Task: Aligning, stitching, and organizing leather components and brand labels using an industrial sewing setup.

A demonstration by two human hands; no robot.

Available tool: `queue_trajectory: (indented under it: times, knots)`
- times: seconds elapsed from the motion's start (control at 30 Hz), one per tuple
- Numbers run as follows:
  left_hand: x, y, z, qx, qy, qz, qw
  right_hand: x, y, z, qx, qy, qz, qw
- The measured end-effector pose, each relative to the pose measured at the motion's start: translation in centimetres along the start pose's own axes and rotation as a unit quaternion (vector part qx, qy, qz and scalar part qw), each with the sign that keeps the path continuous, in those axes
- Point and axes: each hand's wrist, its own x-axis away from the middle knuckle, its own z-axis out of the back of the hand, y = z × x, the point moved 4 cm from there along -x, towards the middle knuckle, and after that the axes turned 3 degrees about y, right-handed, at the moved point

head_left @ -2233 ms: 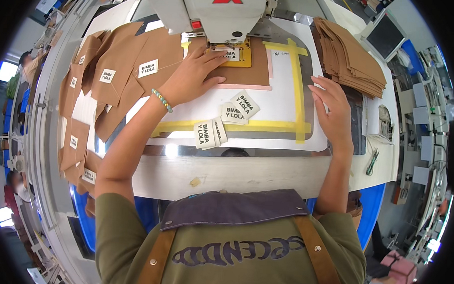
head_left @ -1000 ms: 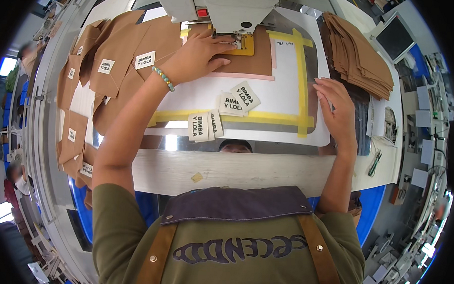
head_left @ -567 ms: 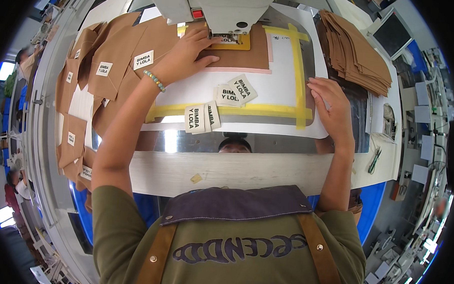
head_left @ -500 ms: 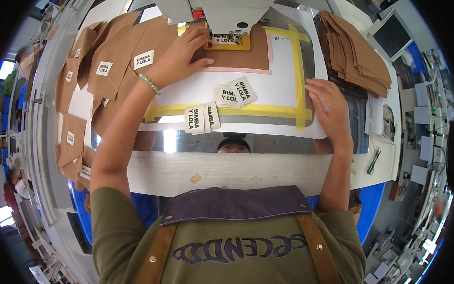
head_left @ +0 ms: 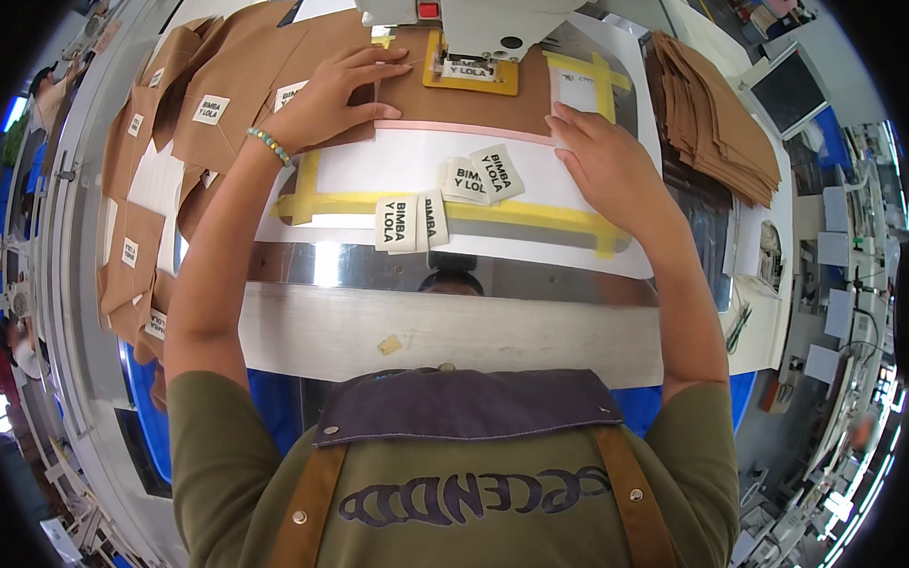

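Note:
A brown flat piece (head_left: 431, 108) lies under the head of a sewing machine (head_left: 474, 19). A yellow clamp frame (head_left: 506, 86) rests on it, around a cream label (head_left: 469, 68) with dark print. My left hand (head_left: 331, 99) lies on the piece's left part, its fingers spread. At the right end of the piece, my right hand (head_left: 604, 169) touches the edge near a pink strip (head_left: 460, 131), fingers stretched out and holding nothing visible. Loose cream labels (head_left: 496, 173) lie in front on a white sheet (head_left: 379, 166), and more labels (head_left: 395, 224) overlap closer to me.
Several brown pieces with labels (head_left: 237, 71) spread over the left side. A fanned stack of brown pieces (head_left: 715, 133) sits at the right, near a dark screen (head_left: 790, 80). Yellow tape (head_left: 517, 218) borders the white sheet. A shiny metal strip (head_left: 574, 288) runs along the front.
My right hand has moved left and away from me, from the tape's right side to the brown piece's right edge. My left hand stays on the piece. The view has shifted slightly.

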Motion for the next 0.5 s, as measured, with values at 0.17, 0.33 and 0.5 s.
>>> queue_trajectory:
  times: [0.17, 0.33, 0.5]
  knots:
    - [-0.6, 3.4, -1.3, -0.063, 0.012, -0.062, 0.996, 0.0, 0.0, -0.4, 0.088, -0.029, -0.043, 0.995]
    - [-1.3, 4.7, -3.3, -0.106, 0.074, -0.127, 0.983, 1.3, 0.6, 0.7, 0.054, -0.032, -0.066, 0.996]
    - [-1.3, 4.3, -3.9, -0.11, 0.111, -0.119, 0.981, 1.2, 0.4, -0.5, 0.084, 0.008, -0.057, 0.995]
